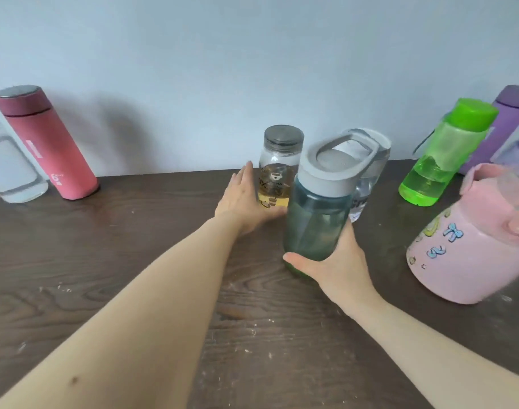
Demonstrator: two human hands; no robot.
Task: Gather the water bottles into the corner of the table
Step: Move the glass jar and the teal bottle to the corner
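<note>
Head view, looking down across a dark wood-grain table point(134, 276) set against a pale wall.

Bottles in frame:
- Centre: teal bottle point(317, 219) with grey loop lid; small glass bottle point(277, 169) with dark metal lid and yellowish liquid, just behind and left of it; clear bottle point(367, 178), partly hidden behind the teal one.
- Right edge: green bottle point(435, 160), purple bottle point(500, 128) behind it, large pink bottle point(473, 249) with bow prints in front. A pale lilac one shows at the far right, mostly cut off.
- Left edge: red flask point(46, 143) and a clear bottle beside it point(10, 169), well apart from the rest.

Hands:
- Right hand point(334, 270) wrapped around the lower body of the teal bottle, thumb across the front, fingers hidden behind. Cannot tell whether the base is on the table or just lifted.
- Left hand point(243, 199) flat and open, fingers straight, palm against the left side of the small glass bottle. Pushing contact rather than a grip; nothing enclosed.

Step in hand, as judged: the 3 centre bottles are being herded toward the cluster at the right of the frame, which looks like the chosen corner.

Next move calls for: sliding both rightward together, keeping the glass bottle upright under a side push, low on its body. Gap between green and pink bottles is the likely slot. The 2 on the left remain to be fetched.
</note>
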